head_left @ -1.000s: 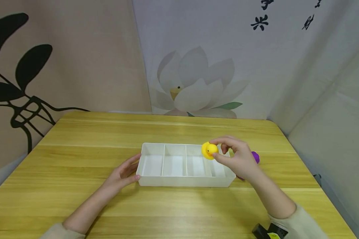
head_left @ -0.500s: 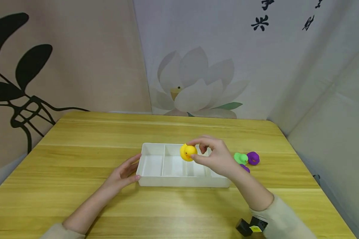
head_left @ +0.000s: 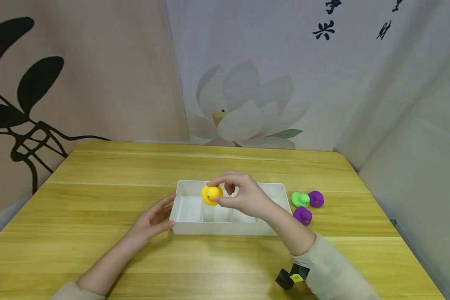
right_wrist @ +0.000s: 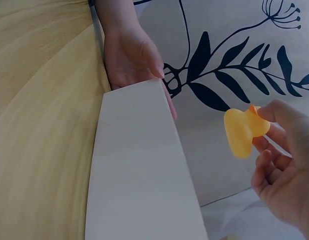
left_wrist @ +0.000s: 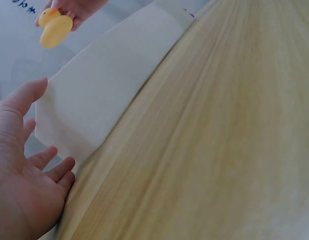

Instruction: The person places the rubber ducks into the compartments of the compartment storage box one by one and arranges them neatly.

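A yellow rubber duck (head_left: 211,196) is pinched between the thumb and fingers of my right hand (head_left: 243,195). Seen from the head, it overlaps the left part of a white divided box (head_left: 225,228); the right wrist view shows the duck (right_wrist: 238,132) above the box's rim. My left hand (head_left: 151,218) rests against the box's left end, its thumb at the front corner and its fingers spread loosely along the side. The right hand hides part of the compartments.
Right of the box, a green duck (head_left: 299,199) and two purple ducks, one behind (head_left: 316,199) and one in front (head_left: 303,216), sit on the wooden table (head_left: 195,266). A printed cloth backdrop (head_left: 247,41) stands behind the table. My right wrist carries a black camera (head_left: 292,276).
My right hand has carried the yellow duck leftward over the box, from its right half to its left part. The ducks on the right are uncovered. The left hand has stayed at the box.
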`<action>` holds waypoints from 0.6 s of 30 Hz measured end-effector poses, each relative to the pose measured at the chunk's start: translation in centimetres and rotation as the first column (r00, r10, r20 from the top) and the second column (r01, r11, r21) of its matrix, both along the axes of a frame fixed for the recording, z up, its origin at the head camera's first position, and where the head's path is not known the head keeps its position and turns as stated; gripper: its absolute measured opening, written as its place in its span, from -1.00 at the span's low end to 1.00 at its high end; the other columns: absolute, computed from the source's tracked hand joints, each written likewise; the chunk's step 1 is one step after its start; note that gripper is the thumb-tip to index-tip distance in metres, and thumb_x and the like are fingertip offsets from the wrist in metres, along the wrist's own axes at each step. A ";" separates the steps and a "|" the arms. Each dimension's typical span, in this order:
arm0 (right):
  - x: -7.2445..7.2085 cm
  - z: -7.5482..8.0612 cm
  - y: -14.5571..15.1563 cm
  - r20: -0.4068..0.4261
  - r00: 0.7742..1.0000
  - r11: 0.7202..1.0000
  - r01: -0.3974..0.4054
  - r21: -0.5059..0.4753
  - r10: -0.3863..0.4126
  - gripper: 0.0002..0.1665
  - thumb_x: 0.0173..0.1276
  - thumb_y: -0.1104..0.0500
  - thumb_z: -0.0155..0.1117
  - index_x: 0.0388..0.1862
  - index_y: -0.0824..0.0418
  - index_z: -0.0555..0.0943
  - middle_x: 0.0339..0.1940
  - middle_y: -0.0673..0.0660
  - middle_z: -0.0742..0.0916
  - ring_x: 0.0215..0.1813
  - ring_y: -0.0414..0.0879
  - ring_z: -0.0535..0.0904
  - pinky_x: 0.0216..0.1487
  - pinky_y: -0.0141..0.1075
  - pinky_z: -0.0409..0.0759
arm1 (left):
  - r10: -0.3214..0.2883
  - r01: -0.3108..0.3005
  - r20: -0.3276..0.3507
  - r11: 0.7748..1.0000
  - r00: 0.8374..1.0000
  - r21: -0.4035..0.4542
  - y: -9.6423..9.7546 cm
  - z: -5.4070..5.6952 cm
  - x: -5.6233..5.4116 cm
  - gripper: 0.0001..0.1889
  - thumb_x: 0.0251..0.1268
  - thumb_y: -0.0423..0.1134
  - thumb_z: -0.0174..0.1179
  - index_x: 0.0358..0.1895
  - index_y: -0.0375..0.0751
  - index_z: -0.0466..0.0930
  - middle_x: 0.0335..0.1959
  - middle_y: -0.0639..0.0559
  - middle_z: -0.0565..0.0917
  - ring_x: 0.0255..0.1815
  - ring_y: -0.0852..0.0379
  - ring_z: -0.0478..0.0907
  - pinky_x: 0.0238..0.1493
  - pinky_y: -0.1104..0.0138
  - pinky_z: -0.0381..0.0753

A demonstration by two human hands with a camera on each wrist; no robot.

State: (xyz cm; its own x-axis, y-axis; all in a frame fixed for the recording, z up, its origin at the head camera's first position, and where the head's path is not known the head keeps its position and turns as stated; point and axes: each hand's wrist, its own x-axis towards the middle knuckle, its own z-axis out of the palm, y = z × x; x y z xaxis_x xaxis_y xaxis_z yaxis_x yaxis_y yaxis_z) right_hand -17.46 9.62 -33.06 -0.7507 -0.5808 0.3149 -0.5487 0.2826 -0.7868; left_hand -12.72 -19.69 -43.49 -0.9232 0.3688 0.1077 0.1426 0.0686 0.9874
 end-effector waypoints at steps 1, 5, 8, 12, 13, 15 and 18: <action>-0.1 -0.1 -0.3 -0.001 1.000 1.000 -0.013 0.002 0.013 -0.66 0.13 0.33 0.41 -0.09 0.10 0.71 -0.27 -0.10 0.64 -0.35 -0.09 0.37 -0.37 -0.26 0.37 | 0.004 -0.004 0.003 1.000 1.000 -0.005 0.0 0.0 0.0 -0.31 0.32 -0.40 0.15 0.48 -0.22 0.08 0.38 -0.39 0.23 0.37 -0.32 0.13 0.13 0.22 0.39; -0.5 -0.3 -1.2 -0.003 0.998 0.998 -0.062 0.013 0.062 -0.67 0.13 0.33 0.39 -0.09 0.12 0.70 -0.29 -0.09 0.64 -0.39 -0.12 0.38 -0.38 -0.30 0.39 | 0.010 -0.010 0.012 1.000 1.000 -0.003 0.0 0.1 0.0 -0.30 0.32 -0.39 0.17 0.48 -0.21 0.09 0.37 -0.38 0.25 0.37 -0.30 0.14 0.12 0.26 0.41; -0.9 -0.6 -1.9 -0.002 0.996 0.996 -0.090 0.024 0.090 -0.66 0.13 0.34 0.39 -0.08 0.13 0.70 -0.29 -0.08 0.65 -0.42 -0.14 0.38 -0.41 -0.36 0.38 | 0.003 -0.003 0.010 1.000 1.000 0.010 0.1 0.1 0.1 -0.30 0.32 -0.40 0.16 0.48 -0.23 0.08 0.36 -0.40 0.25 0.37 -0.30 0.14 0.09 0.34 0.43; -1.4 -0.9 -2.7 -0.004 0.993 0.993 -0.115 0.036 0.115 -0.67 0.14 0.33 0.40 -0.07 0.15 0.70 -0.30 -0.07 0.65 -0.46 -0.17 0.37 -0.45 -0.41 0.35 | 0.000 0.000 0.014 1.000 1.000 0.012 0.1 0.1 0.1 -0.31 0.32 -0.41 0.15 0.48 -0.23 0.09 0.36 -0.39 0.26 0.37 -0.30 0.15 0.10 0.33 0.42; -1.5 -1.0 -2.8 -0.003 0.993 0.992 -0.122 0.037 0.122 -0.67 0.14 0.33 0.40 -0.08 0.16 0.70 -0.30 -0.06 0.66 -0.47 -0.17 0.37 -0.46 -0.41 0.34 | -0.001 0.001 0.015 1.000 1.000 0.012 0.1 0.1 0.0 -0.31 0.32 -0.41 0.15 0.48 -0.22 0.09 0.37 -0.39 0.25 0.37 -0.30 0.14 0.11 0.32 0.41; -1.8 -1.2 -3.2 0.003 0.991 0.990 -0.134 0.042 0.134 -0.67 0.14 0.33 0.40 -0.07 0.17 0.70 -0.28 -0.06 0.67 -0.50 -0.18 0.36 -0.48 -0.42 0.33 | -0.004 0.004 0.015 1.000 1.000 0.010 0.0 0.1 0.0 -0.32 0.33 -0.40 0.14 0.48 -0.21 0.09 0.37 -0.38 0.24 0.37 -0.30 0.14 0.12 0.29 0.40; -2.2 -1.5 -3.5 0.030 0.990 0.988 -0.141 0.059 0.139 -0.67 0.16 0.31 0.41 -0.06 0.17 0.69 -0.31 -0.05 0.66 -0.53 -0.19 0.34 -0.50 -0.42 0.31 | -0.016 0.015 0.015 1.000 1.000 0.019 0.0 0.1 0.0 -0.31 0.34 -0.40 0.13 0.49 -0.21 0.07 0.38 -0.39 0.23 0.37 -0.30 0.14 0.12 0.27 0.41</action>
State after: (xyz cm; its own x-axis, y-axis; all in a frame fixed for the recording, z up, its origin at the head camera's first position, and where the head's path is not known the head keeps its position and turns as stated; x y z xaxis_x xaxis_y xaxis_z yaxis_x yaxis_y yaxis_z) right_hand -19.64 6.08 -34.57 -0.6678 -0.6983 0.2578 -0.5664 0.2520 -0.7847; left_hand -12.68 -19.72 -43.41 -0.9190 0.3813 0.1007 0.1285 0.0482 0.9905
